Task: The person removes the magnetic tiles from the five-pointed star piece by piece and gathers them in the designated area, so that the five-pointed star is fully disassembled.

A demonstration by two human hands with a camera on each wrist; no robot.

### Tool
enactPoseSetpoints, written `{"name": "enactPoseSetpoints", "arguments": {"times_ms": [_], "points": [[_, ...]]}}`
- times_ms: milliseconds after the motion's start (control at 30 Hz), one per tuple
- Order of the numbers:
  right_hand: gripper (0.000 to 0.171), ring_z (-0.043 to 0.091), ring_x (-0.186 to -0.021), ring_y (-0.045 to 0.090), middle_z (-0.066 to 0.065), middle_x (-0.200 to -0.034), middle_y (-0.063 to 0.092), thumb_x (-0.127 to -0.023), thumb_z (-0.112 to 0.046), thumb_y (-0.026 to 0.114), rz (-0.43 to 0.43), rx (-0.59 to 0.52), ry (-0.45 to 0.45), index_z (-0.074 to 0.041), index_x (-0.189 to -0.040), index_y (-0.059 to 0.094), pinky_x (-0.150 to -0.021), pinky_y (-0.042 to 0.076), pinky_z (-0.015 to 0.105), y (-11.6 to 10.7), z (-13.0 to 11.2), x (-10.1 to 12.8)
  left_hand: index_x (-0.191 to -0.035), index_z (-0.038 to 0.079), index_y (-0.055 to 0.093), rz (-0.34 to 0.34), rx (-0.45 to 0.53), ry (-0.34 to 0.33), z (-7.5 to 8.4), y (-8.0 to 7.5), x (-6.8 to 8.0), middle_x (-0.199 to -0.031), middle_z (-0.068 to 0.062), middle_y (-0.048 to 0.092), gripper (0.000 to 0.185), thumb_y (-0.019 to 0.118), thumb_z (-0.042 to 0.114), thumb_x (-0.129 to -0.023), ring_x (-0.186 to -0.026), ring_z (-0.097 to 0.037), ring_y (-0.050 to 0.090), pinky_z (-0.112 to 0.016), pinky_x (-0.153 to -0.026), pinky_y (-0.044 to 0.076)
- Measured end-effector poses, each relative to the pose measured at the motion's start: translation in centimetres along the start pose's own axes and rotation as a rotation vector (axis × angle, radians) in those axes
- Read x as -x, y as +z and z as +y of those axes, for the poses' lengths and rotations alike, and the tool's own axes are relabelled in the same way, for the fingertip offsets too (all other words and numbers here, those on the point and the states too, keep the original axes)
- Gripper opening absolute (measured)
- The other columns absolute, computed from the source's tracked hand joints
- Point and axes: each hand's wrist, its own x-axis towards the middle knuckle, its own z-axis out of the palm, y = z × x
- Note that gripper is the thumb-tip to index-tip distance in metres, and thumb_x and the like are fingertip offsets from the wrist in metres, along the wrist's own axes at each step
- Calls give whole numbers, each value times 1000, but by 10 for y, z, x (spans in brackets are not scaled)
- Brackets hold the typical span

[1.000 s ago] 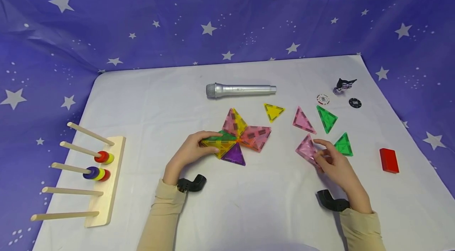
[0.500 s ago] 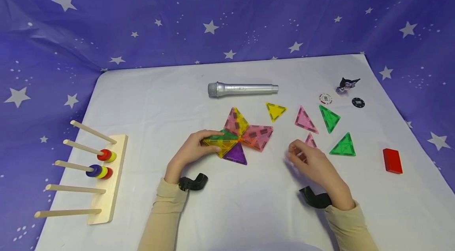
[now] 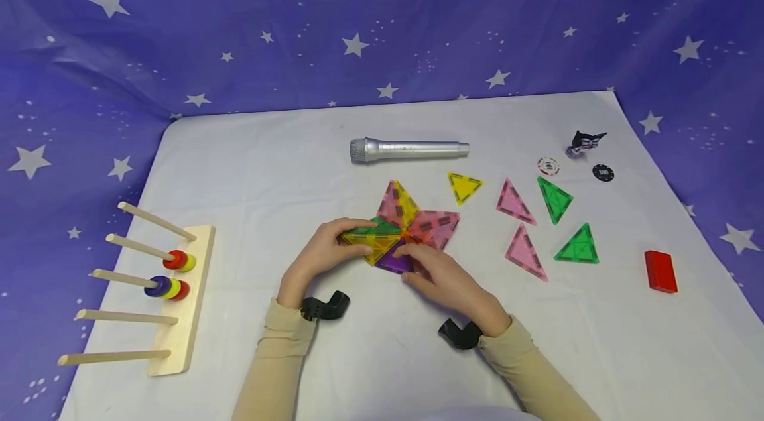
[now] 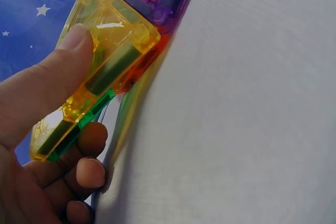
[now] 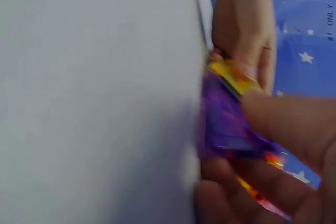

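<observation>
My left hand (image 3: 321,250) grips a yellow triangular magnetic tile (image 4: 107,38) together with a green magnetic tile (image 3: 388,227) behind it, thumb on the yellow face. Both belong to a pinwheel-like cluster with pink-and-yellow tiles (image 3: 398,203) at the top and overlapping pink and orange tiles (image 3: 438,225) on the right. At the cluster's near side my right hand (image 3: 446,280) pinches a purple triangular magnetic tile (image 3: 390,262), its fingers covering the tile's right part. In the blurred right wrist view, thumb and fingers lie either side of the purple tile (image 5: 226,121).
Loose yellow (image 3: 463,187), pink (image 3: 524,254) and green (image 3: 579,245) triangles lie to the right. A silver microphone (image 3: 412,150) lies behind the cluster. A wooden peg rack (image 3: 193,315) with colored rings stands left. A red block (image 3: 660,271), two chips (image 3: 603,173) and a small figure (image 3: 583,142) are farther right.
My right hand has let go of the lower pink triangle, leaving it on the table, and moved left to the purple tile. The left hand has kept its hold.
</observation>
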Motion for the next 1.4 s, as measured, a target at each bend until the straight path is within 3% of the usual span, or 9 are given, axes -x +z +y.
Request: {"name": "enactPoseSetpoints", "arguments": {"times_ms": [267,567,633,800,933,1033,1133,1267,1400], "points": [[28,9,-62,44,-6,-73,47,-83,-12,67,75,-148,65,-15,-110,58,-53,40,23,8,0,-1,-118,6,60,4,-16,-2,1,0,0,-118,-12,57,40,70,13,-80,-105,-26,52,-43,-91,38],[29,11,-66,49,-4,-76,50,-84,-16,65,43,-273,120,-21,-112,59,-58,44,25,5,5,5,-117,7,61,-3,-21,-6,0,1,-1,-119,-12,57,39,70,13,-80,-106,-26,52,-42,-91,38],[29,12,-69,51,-4,-84,54,-85,-16,65,22,-300,117,-22,-112,59,-61,45,26,3,6,7,-117,7,61,-4,-28,0,1,1,-1,-118,-12,57,39,70,13,-80,-106,-26,52,-42,-91,38],[30,13,-77,54,-5,-104,57,-87,-18,62,-39,-365,61,-21,-116,56,-69,46,28,-12,8,14,-118,6,60,7,-33,8,-1,1,-1,-116,-13,58,40,70,13,-80,-105,-27,52,-43,-92,37],[32,17,-78,54,2,-99,55,-87,-8,60,34,-391,38,-13,-118,53,-68,46,27,-37,16,21,-117,15,62,15,-26,13,-25,3,-6,-117,-6,58,41,71,24,-79,-105,-22,52,-42,-92,37],[34,23,-74,57,11,-96,54,-87,0,57,141,-416,99,-5,-119,51,-64,49,28,-58,27,29,-117,23,62,18,-17,16,-43,5,-9,-117,0,58,42,72,32,-77,-104,-18,52,-40,-90,39],[33,28,-68,58,16,-93,53,-88,0,55,200,-420,207,-3,-120,49,-59,49,30,-73,38,39,-116,26,63,25,-13,15,-45,4,-8,-115,3,58,41,72,34,-77,-98,-15,52,-37,-83,41],[33,22,-61,54,15,-91,50,-89,-4,55,163,-373,305,-3,-121,47,-53,46,27,-84,47,52,-115,26,63,33,-8,9,-46,3,-7,-114,3,58,40,72,34,-77,-92,-15,51,-33,-75,40],[32,12,-53,42,11,-86,45,-90,-9,56,93,-312,329,-4,-120,47,-50,38,24,-85,52,57,-116,23,63,26,3,-1,-45,3,-8,-115,1,58,40,72,31,-77,-92,-17,50,-33,-76,39]]}}
